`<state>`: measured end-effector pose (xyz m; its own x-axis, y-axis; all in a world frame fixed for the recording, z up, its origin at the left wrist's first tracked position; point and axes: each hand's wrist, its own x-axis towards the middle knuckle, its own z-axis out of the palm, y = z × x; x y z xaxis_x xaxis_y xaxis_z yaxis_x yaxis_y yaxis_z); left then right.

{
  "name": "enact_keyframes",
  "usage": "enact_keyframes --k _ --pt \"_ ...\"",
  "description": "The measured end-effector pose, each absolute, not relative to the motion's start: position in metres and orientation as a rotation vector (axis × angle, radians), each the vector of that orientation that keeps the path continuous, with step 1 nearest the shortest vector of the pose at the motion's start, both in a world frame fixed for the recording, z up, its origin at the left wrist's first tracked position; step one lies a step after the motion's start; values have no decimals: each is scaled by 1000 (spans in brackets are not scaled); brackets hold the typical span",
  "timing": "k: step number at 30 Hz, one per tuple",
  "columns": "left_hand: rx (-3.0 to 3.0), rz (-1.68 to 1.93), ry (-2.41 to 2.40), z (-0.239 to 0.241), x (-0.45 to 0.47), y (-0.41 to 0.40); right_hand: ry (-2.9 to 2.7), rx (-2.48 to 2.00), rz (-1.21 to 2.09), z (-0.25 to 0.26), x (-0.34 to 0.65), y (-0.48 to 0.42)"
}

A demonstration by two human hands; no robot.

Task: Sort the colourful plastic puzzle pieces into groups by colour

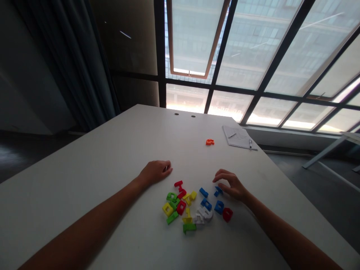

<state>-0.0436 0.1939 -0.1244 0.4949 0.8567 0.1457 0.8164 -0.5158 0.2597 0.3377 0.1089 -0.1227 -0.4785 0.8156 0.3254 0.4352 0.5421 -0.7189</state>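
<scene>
My left hand [156, 171] rests on the table, left of the pile, its fingers loosely curled; I see nothing in it. To the right, my right hand [232, 185] is open, with thumb and fingers apart. Its thumb is over or against a blue plastic piece [218, 191]; whether they touch I cannot tell. Between the hands lies a loose group of chunky plastic pieces, some shaped like letters or numbers: a red piece [180, 186], a yellow piece [168, 209], a green piece [189, 227], a white piece [206, 213] and a dark red piece [227, 214].
An orange plastic piece [209, 142] lies alone farther back on the white table [120, 150]. At the far right edge are sheets of paper [239, 137] with a pen [250, 144] on them. Windows [194, 37] stand behind the table, and a dark curtain [70, 56] hangs left.
</scene>
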Motion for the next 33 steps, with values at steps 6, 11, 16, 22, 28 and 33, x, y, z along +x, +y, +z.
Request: enact_keyframes --k 6,11,16,22,28,33 --pt "2596 382 1439 -125 -44 195 -2443 -1154 671 -105 346 111" --pt "2586 381 1436 -127 -45 196 -2440 -1154 728 -105 349 115" --pt "2591 372 1444 -127 -45 195 -2436 -1202 559 -114 350 120" --pt "2575 387 1449 -125 -44 195 -2334 -1333 33 -126 347 123" --pt "2581 376 1445 -124 -44 194 -2382 -1405 -14 -130 339 122" --pt "2582 399 1435 -127 -45 196 -2200 -1380 -71 -141 343 129"
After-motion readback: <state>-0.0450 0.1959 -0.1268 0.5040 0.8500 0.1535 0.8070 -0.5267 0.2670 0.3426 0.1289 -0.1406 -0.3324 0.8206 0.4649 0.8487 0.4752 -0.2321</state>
